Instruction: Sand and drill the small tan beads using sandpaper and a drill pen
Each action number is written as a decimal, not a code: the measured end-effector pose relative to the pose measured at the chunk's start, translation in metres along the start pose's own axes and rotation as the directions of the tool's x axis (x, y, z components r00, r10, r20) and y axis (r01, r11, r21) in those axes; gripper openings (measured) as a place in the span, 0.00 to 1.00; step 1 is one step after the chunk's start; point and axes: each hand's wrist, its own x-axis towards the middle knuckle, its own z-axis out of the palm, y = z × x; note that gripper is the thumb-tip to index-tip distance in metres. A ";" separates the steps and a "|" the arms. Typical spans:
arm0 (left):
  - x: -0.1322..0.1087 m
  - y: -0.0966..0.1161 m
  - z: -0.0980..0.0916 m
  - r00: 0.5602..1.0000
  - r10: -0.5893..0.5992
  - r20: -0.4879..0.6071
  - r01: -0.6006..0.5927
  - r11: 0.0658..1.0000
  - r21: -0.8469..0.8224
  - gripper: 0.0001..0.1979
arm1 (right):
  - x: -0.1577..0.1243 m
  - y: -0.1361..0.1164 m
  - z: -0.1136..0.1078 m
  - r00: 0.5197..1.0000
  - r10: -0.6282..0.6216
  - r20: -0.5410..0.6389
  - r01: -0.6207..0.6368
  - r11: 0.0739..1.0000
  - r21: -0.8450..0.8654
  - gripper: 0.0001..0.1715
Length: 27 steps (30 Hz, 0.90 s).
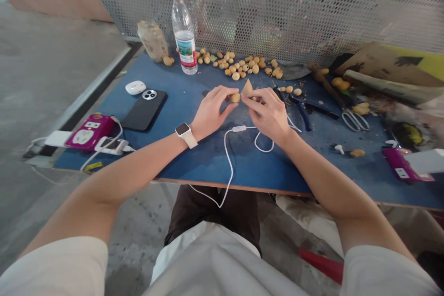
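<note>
My left hand (pixel 211 113) pinches a small round tan lump (pixel 235 97) between thumb and fingertips, above the blue table (pixel 222 157). My right hand (pixel 267 113) holds a pale triangular tan piece (pixel 247 88) upright, close against the lump. Its material is hard to tell. Behind my hands lies a scattered group of similar tan lumps (pixel 239 67). A white cable with a small inline module (pixel 239 128) runs under my right wrist. A smartwatch (pixel 182 129) sits on my left wrist.
Far left on the table are a white earbud case (pixel 135 87), a black phone (pixel 144 109) and a magenta power strip (pixel 89 131). A water bottle (pixel 182 32) stands at the back. Blue-handled pliers (pixel 300 111), scissors (pixel 354 120) and cardboard lie right, before a perforated metal screen (pixel 263 4).
</note>
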 end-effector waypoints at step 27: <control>-0.002 -0.008 0.014 0.967 -0.237 0.091 0.254 0.875 -0.413 0.22 | -0.002 0.005 0.003 0.998 -0.038 -0.049 0.039 0.999 0.011 0.25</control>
